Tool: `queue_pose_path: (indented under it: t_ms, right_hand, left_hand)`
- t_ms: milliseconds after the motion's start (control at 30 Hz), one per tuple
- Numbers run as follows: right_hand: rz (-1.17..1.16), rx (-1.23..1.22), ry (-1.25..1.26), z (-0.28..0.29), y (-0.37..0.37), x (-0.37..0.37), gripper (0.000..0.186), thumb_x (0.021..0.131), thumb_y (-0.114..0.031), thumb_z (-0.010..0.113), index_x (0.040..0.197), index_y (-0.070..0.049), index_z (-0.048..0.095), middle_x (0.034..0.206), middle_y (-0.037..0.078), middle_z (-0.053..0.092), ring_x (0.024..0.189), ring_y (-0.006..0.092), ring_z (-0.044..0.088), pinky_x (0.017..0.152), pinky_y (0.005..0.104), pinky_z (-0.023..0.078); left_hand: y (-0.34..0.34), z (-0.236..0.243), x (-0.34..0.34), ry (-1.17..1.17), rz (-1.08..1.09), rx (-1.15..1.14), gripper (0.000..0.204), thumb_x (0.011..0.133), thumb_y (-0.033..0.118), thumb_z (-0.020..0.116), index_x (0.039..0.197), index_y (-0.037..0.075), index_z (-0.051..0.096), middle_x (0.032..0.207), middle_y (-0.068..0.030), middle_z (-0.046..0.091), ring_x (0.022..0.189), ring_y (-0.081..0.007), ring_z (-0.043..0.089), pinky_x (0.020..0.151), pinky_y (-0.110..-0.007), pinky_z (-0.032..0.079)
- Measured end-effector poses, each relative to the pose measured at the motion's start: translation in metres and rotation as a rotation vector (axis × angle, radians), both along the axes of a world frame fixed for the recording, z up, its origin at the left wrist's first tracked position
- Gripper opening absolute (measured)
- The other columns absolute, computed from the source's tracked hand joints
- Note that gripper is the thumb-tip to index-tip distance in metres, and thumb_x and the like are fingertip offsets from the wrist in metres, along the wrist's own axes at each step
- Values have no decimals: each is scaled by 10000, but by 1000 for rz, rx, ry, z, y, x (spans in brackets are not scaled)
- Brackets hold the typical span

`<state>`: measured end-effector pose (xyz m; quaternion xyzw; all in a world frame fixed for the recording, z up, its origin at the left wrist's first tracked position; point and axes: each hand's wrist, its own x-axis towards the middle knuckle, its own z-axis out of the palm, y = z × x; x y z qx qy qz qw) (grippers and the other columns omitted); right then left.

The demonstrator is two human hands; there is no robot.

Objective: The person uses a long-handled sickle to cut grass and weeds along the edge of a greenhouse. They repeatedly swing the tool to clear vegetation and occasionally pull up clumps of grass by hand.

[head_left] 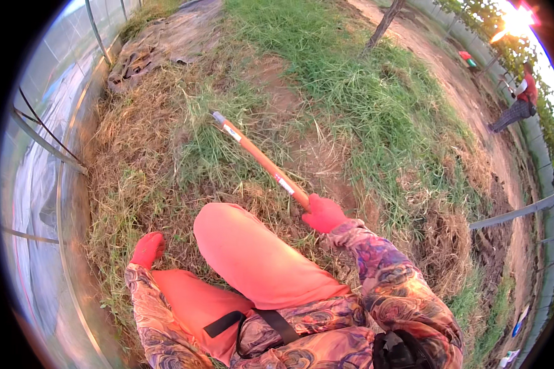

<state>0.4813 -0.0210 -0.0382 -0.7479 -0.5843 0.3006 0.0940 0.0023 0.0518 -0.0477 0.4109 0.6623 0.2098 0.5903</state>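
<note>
My right hand point(324, 214), in a red glove, is closed round the near end of a long orange handle point(264, 162). The handle slants away to the left, with pale labels on it. Its grey metal collar point(218, 117) is at the far end, over green grass point(209, 144); any blade beyond is hidden or too small to make out. My left hand point(148, 249), also red-gloved, is curled closed beside my left knee, above dry grass, with nothing visible in it. My legs point(258, 255) are bent beneath me.
Cut straw point(135, 117) covers the ground on the left, beside a plastic-sheeted wall point(49, 184) with metal poles. Tall grass point(381, 117) grows to the right. A thin trunk point(385, 26) stands at the back. Another person point(522, 101) stands far right, near a curved pipe point(517, 211).
</note>
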Motion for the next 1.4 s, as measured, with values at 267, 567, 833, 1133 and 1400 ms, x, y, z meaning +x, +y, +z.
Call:
queue_pose_path:
  t_ms: [267,567,833,1133,1400]
  right_hand:
    - [-245,102,287,-53,-43,11,387,730,-308,690,949,-34,526,804,156,616,779,321,618,690,426,471]
    - [-642,74,734,-65,-18,39,266,728,-193,695,839,-33,514,575,38,502,385,133,466,347,301,353]
    - [-694,-169,771,-140,-66,35,275,702,-124,698,913,-48,539,551,24,477,393,142,445,358,311,338]
    - [-794,-180,837,-67,-128,39,200,717,-110,677,814,-55,511,566,22,475,398,129,430,354,280,334]
    - [-750,-198,1028,-110,-52,23,214,724,-89,675,825,-57,490,545,28,467,363,148,413,321,300,311]
  left_hand:
    - [-5,-9,-7,50,65,27,346,887,298,548,1142,64,539,952,-57,613,789,-137,575,642,-251,481]
    - [-2,-3,-2,44,46,-53,381,882,315,549,1168,64,519,973,-58,605,839,-143,570,678,-262,476]
    - [-7,-12,-16,8,147,9,392,877,282,553,1195,57,512,931,-42,596,779,-130,561,633,-247,461]
    - [-4,-4,-13,-62,35,-89,149,862,235,531,909,94,534,758,9,521,617,-82,472,518,-209,365]
    - [-2,-5,4,29,192,19,268,869,238,543,1084,78,560,770,14,526,635,-75,468,522,-215,374]
